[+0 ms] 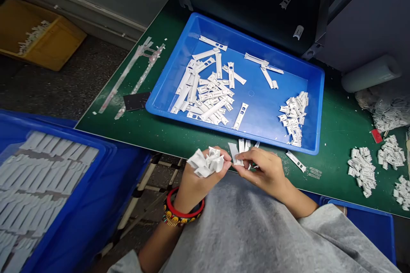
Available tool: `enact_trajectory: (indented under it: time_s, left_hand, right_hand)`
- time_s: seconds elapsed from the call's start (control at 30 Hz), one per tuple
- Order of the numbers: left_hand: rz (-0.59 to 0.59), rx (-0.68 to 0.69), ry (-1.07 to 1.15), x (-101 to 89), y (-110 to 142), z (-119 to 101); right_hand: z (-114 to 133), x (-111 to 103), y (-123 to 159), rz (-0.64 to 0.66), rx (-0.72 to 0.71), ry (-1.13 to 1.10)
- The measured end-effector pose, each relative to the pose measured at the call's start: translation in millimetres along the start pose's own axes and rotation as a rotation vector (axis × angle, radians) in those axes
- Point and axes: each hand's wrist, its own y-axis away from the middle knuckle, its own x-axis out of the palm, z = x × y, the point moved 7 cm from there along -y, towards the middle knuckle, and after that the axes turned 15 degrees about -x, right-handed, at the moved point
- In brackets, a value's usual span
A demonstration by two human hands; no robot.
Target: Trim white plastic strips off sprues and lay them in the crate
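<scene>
A bunch of white plastic parts (pixel 206 162) fills my left hand (pixel 205 175), which is closed around them near the table's front edge. Just to its right, my right hand (pixel 262 168) pinches another white plastic piece (pixel 237 161) between thumb and fingers; the two hands almost meet. Some more white parts (pixel 244 145) lie on the table behind the right fingers, partly hidden. Beyond the hands stands a blue tray (pixel 253 135), with long white plastic strips (pixel 211 94) heaped on its left side and small white clips (pixel 294 117) piled at its right end.
Piles of small white parts (pixel 361 170) lie on the green table (pixel 333 136) at right, near a red piece (pixel 376 136). At lower left, a blue crate (pixel 109 149) holds rows of white parts. A yellow bin (pixel 67 42) stands on the floor. A black conveyor belt (pixel 250 4) rises behind the tray.
</scene>
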Motion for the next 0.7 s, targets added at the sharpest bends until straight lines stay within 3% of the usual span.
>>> enact_trajectory:
  time_s: [0.3,0.43,0.6,0.7]
  left_hand:
    - [-0.019,0.179,-0.165,3.9,4.4,-16.6]
    - [-0.022,0.124,-0.158,1.5,0.1,-8.9]
    - [0.151,-0.071,0.034,6.4,-11.0,12.4]
    - [0.132,-0.043,-0.023,5.1,-11.8,10.6]
  right_hand:
    - [-1.7,15.3,11.3,0.11,-0.129,0.177]
    - [-5.4,20.2,13.7,0.107,-0.119,0.135]
    - [-5.5,20.7,12.0,0.076,-0.116,0.104]
    - [-4.9,20.8,11.7,0.07,-0.125,0.1]
